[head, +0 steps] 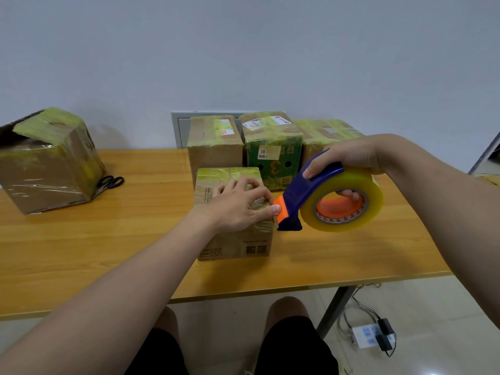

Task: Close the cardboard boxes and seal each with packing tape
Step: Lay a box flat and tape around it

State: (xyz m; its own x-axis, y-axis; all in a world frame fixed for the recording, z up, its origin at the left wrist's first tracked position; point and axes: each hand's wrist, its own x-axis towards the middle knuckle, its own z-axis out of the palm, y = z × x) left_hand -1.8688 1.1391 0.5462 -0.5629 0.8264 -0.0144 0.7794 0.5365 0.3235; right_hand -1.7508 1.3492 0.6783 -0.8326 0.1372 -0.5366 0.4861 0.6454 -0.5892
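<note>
- The small cardboard box (234, 246) sits mid-table (130, 239), in front of the green box (273, 161). It looks light and stiff with a slick taped top, so steady it from above.
- The left hand (238, 209) presses its top, fingers spread.
- The right hand (349, 155) grips the tape dispenser (305, 189).
- Only "78" on the green box is readable.

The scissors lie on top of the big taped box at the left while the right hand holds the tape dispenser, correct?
Not quite: the scissors lie on the table beside the big taped box, not on top. The right hand does hold the tape dispenser. The head view shows it.
</note>
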